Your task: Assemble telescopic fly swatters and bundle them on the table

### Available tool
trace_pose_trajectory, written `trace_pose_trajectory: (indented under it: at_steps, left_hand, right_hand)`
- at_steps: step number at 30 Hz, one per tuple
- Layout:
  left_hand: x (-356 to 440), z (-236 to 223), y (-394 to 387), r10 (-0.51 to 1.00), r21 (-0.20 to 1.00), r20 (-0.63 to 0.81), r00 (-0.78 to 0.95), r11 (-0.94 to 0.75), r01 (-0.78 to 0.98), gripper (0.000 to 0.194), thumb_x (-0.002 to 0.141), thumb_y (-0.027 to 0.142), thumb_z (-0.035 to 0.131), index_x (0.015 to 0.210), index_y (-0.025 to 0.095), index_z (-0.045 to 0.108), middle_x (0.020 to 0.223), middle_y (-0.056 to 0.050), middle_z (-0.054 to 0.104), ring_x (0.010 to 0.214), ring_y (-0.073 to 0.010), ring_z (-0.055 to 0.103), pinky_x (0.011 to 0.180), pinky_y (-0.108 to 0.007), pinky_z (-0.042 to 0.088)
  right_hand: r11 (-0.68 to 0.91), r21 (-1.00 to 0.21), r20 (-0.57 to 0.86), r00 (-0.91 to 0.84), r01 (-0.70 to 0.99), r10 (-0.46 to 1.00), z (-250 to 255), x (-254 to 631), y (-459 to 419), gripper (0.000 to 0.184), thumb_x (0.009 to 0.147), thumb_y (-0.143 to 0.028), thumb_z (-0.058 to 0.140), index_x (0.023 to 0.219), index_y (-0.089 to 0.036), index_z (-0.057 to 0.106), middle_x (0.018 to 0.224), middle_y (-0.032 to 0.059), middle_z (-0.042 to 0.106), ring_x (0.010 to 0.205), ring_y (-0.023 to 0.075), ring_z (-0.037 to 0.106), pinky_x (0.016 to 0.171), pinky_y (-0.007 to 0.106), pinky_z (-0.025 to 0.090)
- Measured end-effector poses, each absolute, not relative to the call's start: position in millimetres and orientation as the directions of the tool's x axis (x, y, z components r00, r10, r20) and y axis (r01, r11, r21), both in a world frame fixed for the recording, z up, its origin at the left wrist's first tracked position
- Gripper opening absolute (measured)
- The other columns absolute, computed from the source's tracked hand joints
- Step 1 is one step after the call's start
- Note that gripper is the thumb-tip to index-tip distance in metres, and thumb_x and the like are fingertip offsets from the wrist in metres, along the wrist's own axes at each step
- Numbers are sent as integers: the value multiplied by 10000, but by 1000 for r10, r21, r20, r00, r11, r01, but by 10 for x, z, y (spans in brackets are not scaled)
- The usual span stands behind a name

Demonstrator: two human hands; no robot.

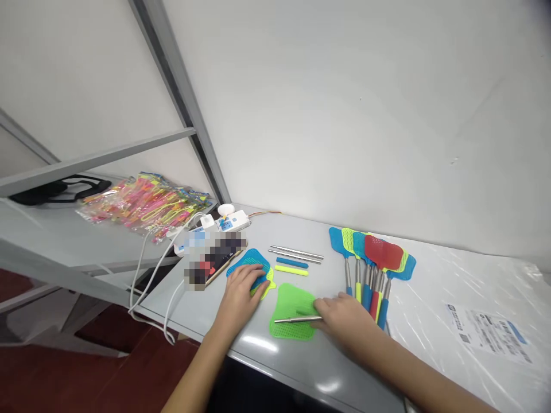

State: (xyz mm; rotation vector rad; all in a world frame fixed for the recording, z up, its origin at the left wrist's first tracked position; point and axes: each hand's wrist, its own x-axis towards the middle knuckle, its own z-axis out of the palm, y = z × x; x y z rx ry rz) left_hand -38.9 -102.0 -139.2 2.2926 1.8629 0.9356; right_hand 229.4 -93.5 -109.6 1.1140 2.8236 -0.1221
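My left hand (241, 289) lies with its fingers spread over a blue fly swatter head (249, 257), which rests on a yellow one (267, 287). My right hand (344, 318) is closed around a thin metal rod (295, 319) whose free end points left. Beneath the rod is a green fly swatter head (289, 298); its right edge meets my right fingers, and I cannot tell whether they grip it too. Beyond both hands lie two metal rods (297, 252), a blue grip sleeve (292, 263) and a yellow grip sleeve (291, 270).
Several assembled fly swatters (383, 252) lie fanned at right beside a plastic-wrapped package (486, 327). A partly blurred phone (224, 255) and power strips (235, 221) with white cables (148, 275) stand left. Bagged colourful items (150, 203) fill a side shelf near the metal frame (189, 97).
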Motion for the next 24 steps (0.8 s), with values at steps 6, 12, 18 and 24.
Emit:
trace_pose_trajectory:
  at_steps: [6,12,18,24]
  left_hand:
    - [-326,-1375,-1019,891,357,449,60,-241,903,196,890,372,577,1004,241,667,1109,-64,681,1054,-259,586,926,-427,427]
    - [-277,-1331,-1094,876,332,478,72,-256,908,162,907,328,556,963,240,680,1040,-61,702,1012,-242,596,922,-419,421]
    - [-266,-1246,-1194,833,314,533,148,-358,880,154,915,271,538,935,222,682,996,-70,712,988,-245,605,925,-435,396]
    - [-269,-1245,-1321,765,386,608,211,-518,763,148,923,201,508,957,226,651,992,-49,703,988,-225,611,974,-456,355]
  right_hand:
    - [740,2,-184,-727,673,662,-1045,2395,-918,179,914,-340,576,948,-165,581,809,96,725,661,260,679,613,331,382]
    - [714,-20,-228,-699,700,678,-954,2362,-918,156,945,-296,510,910,-170,595,806,105,730,712,274,682,634,325,393]
    - [583,-125,-199,-596,802,778,-837,2409,-1032,161,921,-327,523,898,-190,604,790,88,706,744,266,668,600,294,389]
    - [162,-631,-133,-312,759,941,-807,2622,-1395,275,925,-448,470,897,-205,593,865,49,682,782,235,637,653,293,445]
